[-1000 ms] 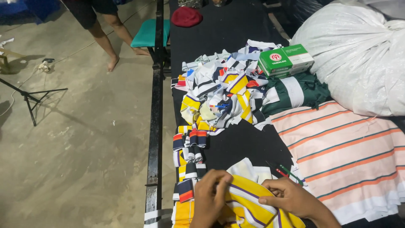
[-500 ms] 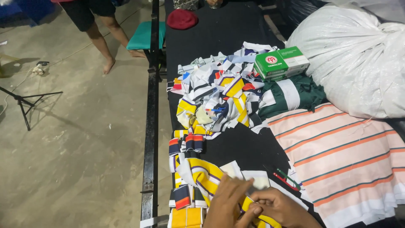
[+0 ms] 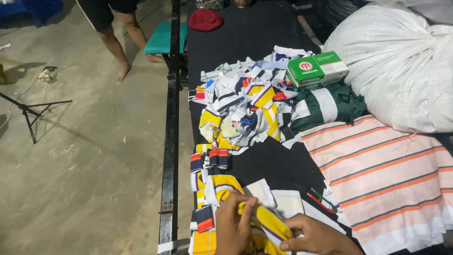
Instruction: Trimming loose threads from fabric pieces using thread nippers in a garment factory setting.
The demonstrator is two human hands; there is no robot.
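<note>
At the bottom of the head view my left hand [image 3: 234,225] pinches a yellow, white and purple striped fabric piece [image 3: 269,221] lying on the black table [image 3: 264,160]. My right hand [image 3: 317,236] grips the same piece at its lower right edge. The fabric bunches up between both hands. Small folded striped collar pieces [image 3: 210,158] lie in a row just above and left of my hands. White cut pieces [image 3: 278,200] lie beside the fabric.
A heap of mixed striped scraps [image 3: 245,111] fills the table's middle. A green and white box [image 3: 317,69], green fabric [image 3: 330,105], a pink striped stack [image 3: 377,174], a big white sack [image 3: 396,66], red and green pens [image 3: 323,200]. A person's legs [image 3: 118,38] and a tripod [image 3: 28,113] stand on the floor at left.
Both hands have shifted on the yellow striped piece, drawing it together and bunching it. The view has tilted slightly, bringing the scrap heap lower.
</note>
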